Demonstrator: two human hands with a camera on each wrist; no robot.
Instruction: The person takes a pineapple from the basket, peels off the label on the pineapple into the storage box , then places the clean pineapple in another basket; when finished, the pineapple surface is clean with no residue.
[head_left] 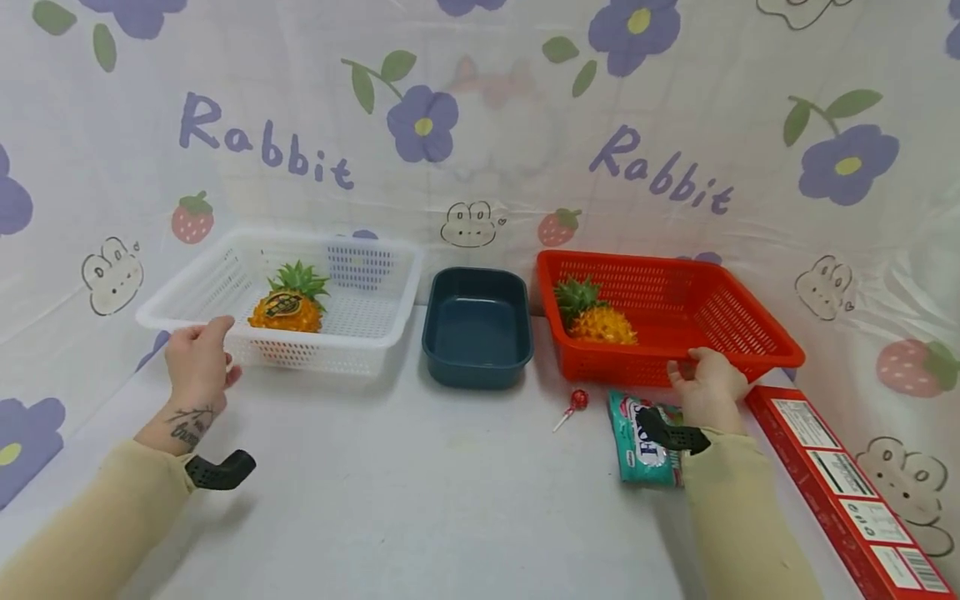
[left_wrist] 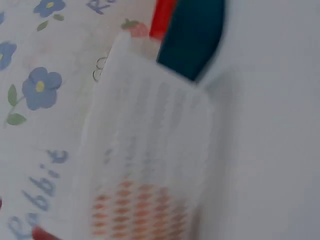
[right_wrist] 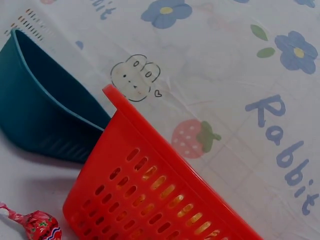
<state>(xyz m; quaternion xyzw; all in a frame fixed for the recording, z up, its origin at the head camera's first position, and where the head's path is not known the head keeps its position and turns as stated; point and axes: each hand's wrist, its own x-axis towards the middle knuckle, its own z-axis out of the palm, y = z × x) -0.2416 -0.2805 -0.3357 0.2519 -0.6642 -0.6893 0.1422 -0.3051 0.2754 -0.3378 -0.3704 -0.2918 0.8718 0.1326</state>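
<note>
My left hand (head_left: 198, 362) is at the front left of a white plastic basket (head_left: 352, 333), index finger over the rim and thumb low against the outer wall, gripping it. Inside lies a pineapple (head_left: 288, 312) with a dark label. At the front rim of a red plastic basket (head_left: 600, 362), my right hand (head_left: 708, 387) holds on the same way, right of centre. A second pineapple (head_left: 603, 325) lies in its left end. Blurred in the left wrist view, the white basket (left_wrist: 145, 135) shows orange through its holes; fingertips (left_wrist: 42, 233) appear at the lower left.
Between the baskets stands a dark blue bin (head_left: 478, 367). In front of the red basket lie a red lollipop (head_left: 578, 400) and a teal snack packet (head_left: 637, 458), partly under the right wrist. A long red box (head_left: 847, 483) runs along the right side. A printed cloth (head_left: 495, 125) hangs behind.
</note>
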